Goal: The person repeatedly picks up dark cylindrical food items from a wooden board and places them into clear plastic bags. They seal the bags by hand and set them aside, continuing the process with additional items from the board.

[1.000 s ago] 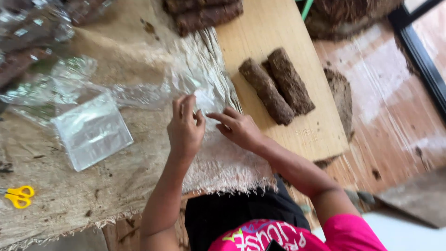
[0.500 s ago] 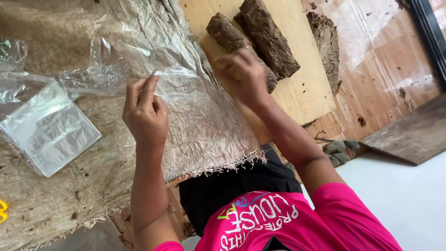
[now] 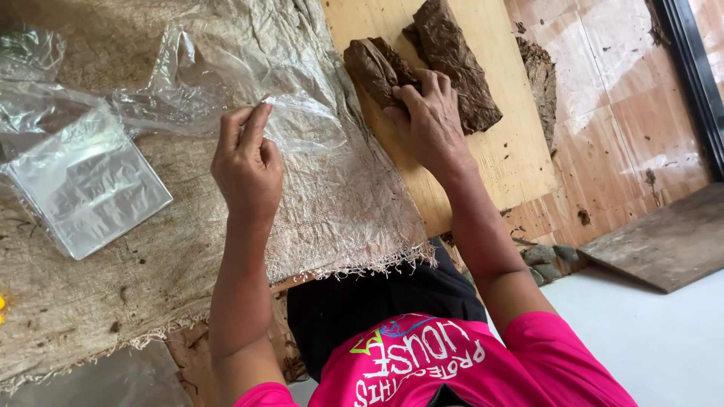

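Brown leaf bundle (image 3: 375,69) is lying near the wooden board's (image 3: 520,151) left edge, touching a second bundle (image 3: 454,64), and the right hand (image 3: 430,124) is resting over it, its grip curling around the near end. Left hand (image 3: 246,166) is pinching a clear plastic bag (image 3: 219,83) by its edge over the woven sacking (image 3: 339,203) on the tabletop. Bare board is showing toward the near corner, beside a stack of flat bags (image 3: 87,185).

Single head-worn camera looking steeply down, sitting close above the desk (image 3: 90,316), taking in both forearms, lap, floor at right.
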